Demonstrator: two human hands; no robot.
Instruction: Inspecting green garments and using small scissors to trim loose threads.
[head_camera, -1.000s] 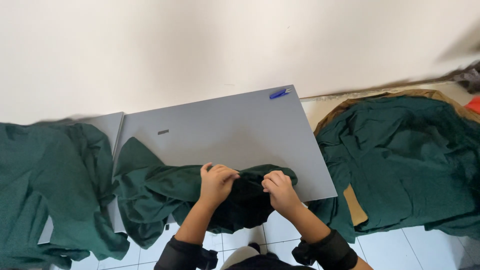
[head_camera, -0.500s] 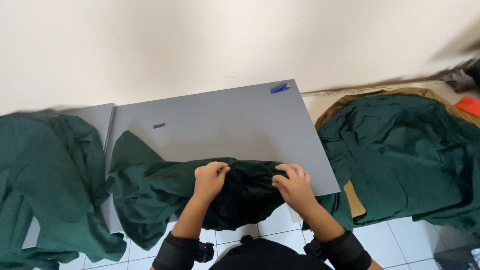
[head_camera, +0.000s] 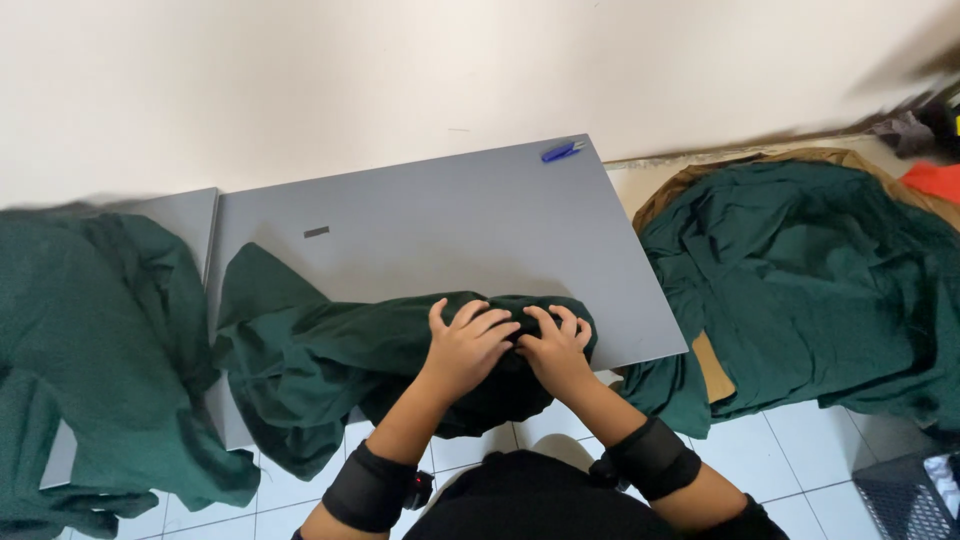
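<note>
Partly, both hands (head_camera: 515, 345) bury fingertips in green cloth (head_camera: 330, 360) (folds unclear) — edge overhanging.

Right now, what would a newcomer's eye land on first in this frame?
First the two bare hands, left hand and right hand, pressed side by side on a bunched dark green garment at the near edge of the grey board. Then the green cloth all around: one heap draped at far left, another pile spread at right. A small blue pen-like object lies at the board's far corner.
</note>
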